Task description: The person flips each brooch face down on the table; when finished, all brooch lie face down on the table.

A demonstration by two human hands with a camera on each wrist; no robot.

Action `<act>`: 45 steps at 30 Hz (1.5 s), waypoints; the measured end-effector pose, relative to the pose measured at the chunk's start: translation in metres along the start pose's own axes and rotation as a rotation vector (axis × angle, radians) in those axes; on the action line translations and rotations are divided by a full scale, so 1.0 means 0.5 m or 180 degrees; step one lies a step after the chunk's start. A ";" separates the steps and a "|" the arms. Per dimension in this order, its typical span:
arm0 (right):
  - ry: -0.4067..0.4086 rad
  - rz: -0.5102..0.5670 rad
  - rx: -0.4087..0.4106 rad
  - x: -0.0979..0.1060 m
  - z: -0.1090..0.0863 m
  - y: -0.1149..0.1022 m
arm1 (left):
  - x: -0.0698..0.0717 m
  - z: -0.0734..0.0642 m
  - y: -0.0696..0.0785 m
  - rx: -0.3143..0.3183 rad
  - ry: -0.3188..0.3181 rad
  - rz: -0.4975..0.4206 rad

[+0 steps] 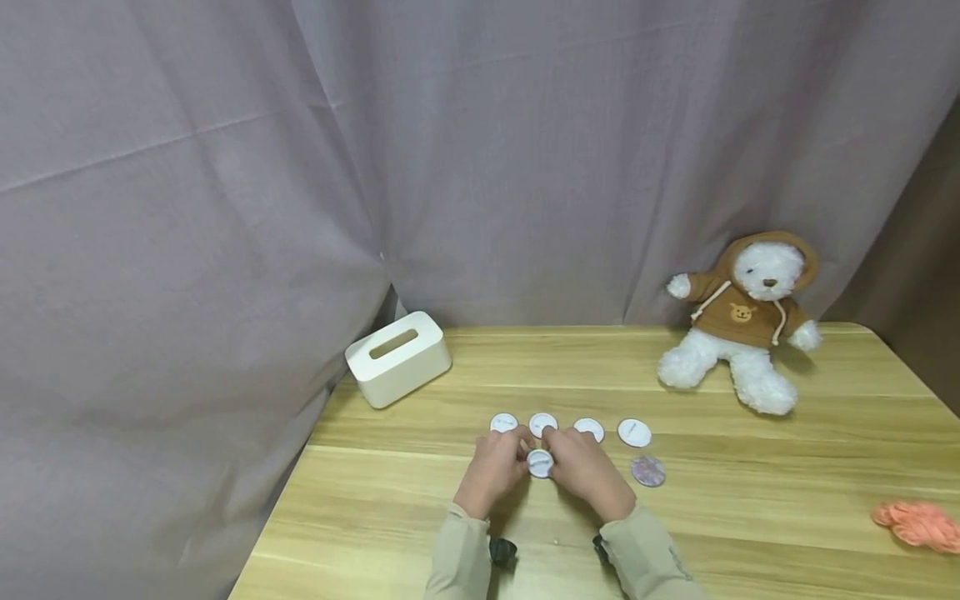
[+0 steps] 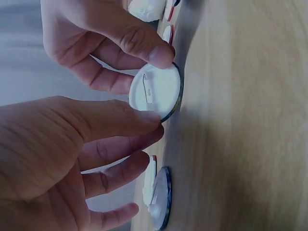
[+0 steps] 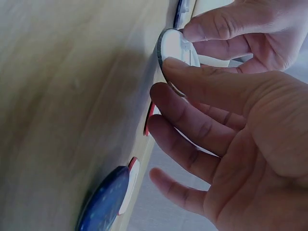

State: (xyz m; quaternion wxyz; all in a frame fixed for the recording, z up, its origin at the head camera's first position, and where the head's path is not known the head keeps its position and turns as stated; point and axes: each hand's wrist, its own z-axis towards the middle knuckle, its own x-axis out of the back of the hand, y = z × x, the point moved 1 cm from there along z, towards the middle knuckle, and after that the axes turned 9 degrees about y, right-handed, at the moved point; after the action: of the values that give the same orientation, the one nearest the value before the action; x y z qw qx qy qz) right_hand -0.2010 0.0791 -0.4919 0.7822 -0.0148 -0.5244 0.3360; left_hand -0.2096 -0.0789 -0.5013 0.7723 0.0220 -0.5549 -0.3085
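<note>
A round pin-back button badge (image 1: 540,463) is held between both hands, its white back with the metal pin (image 2: 147,90) facing up. My left hand (image 1: 495,467) pinches one edge between thumb and forefinger, the other fingers spread loosely. On the opposite edge, my right hand (image 1: 588,468) pinches with thumb and fingers. The badge's printed front is turned away. Just beyond the hands lie more white-backed badges in a row: one at the left (image 1: 503,422), a second badge (image 1: 543,423) and a third badge (image 1: 589,428) partly covered by the right hand.
Right of the hands lie another white-backed badge (image 1: 634,432) and a badge with its patterned face up (image 1: 648,471). A white tissue box (image 1: 401,367) stands at the back left. A plush bear (image 1: 742,325) sits back right; coral yarn (image 1: 918,525) lies at the right edge.
</note>
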 end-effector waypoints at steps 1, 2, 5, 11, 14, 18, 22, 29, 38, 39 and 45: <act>0.0004 -0.0026 0.0016 0.000 0.000 0.000 | -0.001 0.000 0.001 0.0011 -0.0023 0.0001; 0.0006 -0.0056 0.0028 0.001 -0.001 0.000 | -0.003 0.001 0.001 0.0023 -0.0046 0.0004; 0.0002 -0.0130 0.0024 -0.001 -0.002 0.000 | -0.005 0.001 0.004 0.0031 -0.0063 0.0032; -0.0033 -0.0191 -0.0048 -0.007 0.000 0.005 | -0.007 0.002 0.012 0.0055 -0.0048 0.0183; -0.0039 -0.0164 -0.0046 -0.007 0.001 0.003 | -0.007 0.004 0.014 0.0066 -0.0052 0.0217; -0.0056 -0.0194 -0.0041 -0.007 0.000 0.001 | -0.010 0.003 0.016 0.0058 -0.0092 0.0244; -0.0102 -0.0216 -0.0051 -0.006 -0.001 0.001 | -0.012 0.000 0.017 0.0055 -0.0144 0.0282; -0.0113 -0.0212 -0.0041 0.002 0.003 0.013 | -0.009 0.003 0.024 0.0103 -0.0098 0.0197; -0.0183 -0.0256 -0.0181 0.045 -0.001 0.031 | -0.007 0.025 0.052 0.0135 -0.0160 0.0121; -0.0208 -0.0263 -0.0225 0.050 -0.002 0.032 | -0.008 0.027 0.056 0.0111 -0.0175 0.0116; -0.0188 -0.0232 -0.0226 0.070 -0.015 0.041 | -0.020 0.028 0.076 -0.0013 -0.0310 0.0107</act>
State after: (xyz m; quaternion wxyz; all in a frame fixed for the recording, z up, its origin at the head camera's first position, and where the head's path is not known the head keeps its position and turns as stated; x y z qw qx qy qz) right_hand -0.1974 0.1160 -0.4747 0.7771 -0.0136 -0.5591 0.2887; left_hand -0.2067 -0.0388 -0.4902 0.7495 -0.0039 -0.5915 -0.2974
